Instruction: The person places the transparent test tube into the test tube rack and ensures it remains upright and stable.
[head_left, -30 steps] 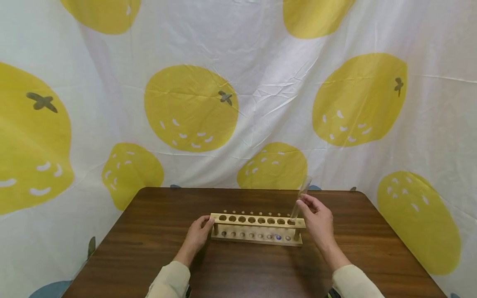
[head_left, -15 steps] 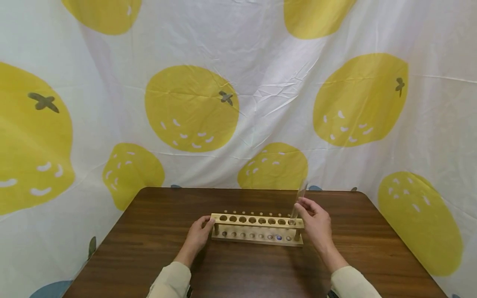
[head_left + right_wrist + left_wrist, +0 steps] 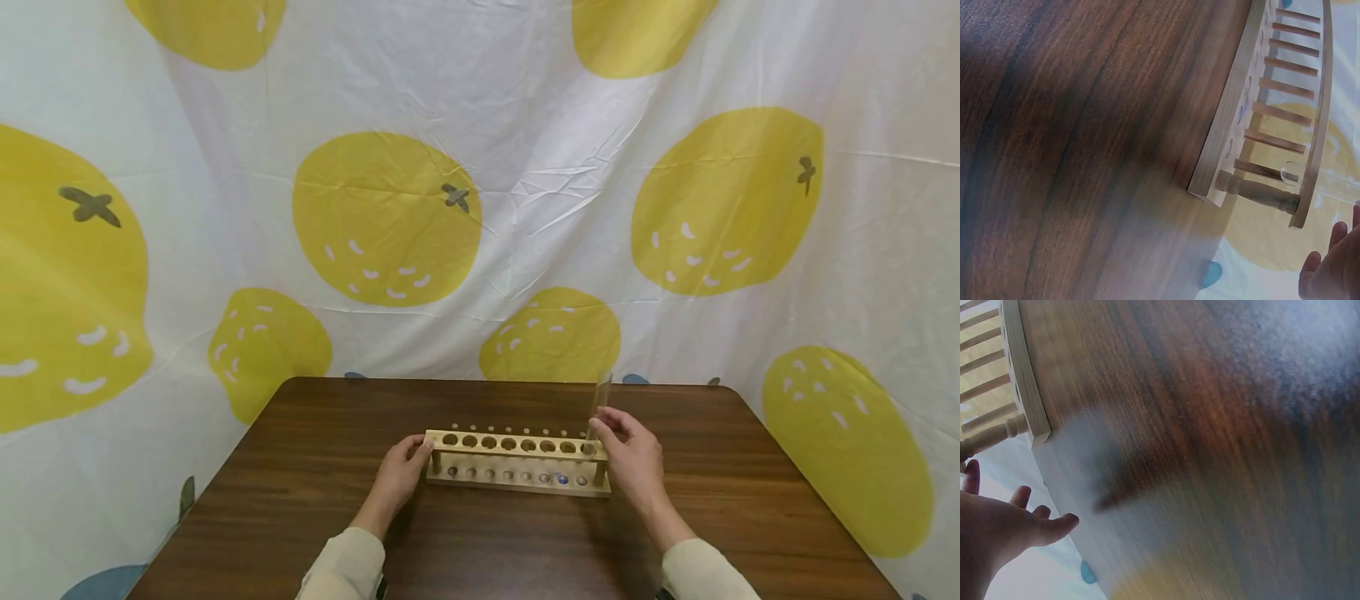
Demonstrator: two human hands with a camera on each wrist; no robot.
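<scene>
A light wooden test tube rack stands on the table, with a row of round holes along its top board. My left hand holds the left end of that top board between thumb and fingers. At the other end, my right hand pinches a clear glass test tube around its middle. The tube stands nearly upright, its lower part in the rightmost hole. In the right wrist view, the tube's rounded tip shows just past the top board, short of the bottom board. My right fingers are partly cut off there.
The brown wood-grain table extends around the rack. Several short pegs line the rack's back. One recess in the bottom board has a blue mark. Behind the table hangs a white cloth with yellow lemon prints.
My right hand has lowered slightly and shifted left. The test tube has gone from tilted to nearly upright and sunk into the end hole. My left hand stays put.
</scene>
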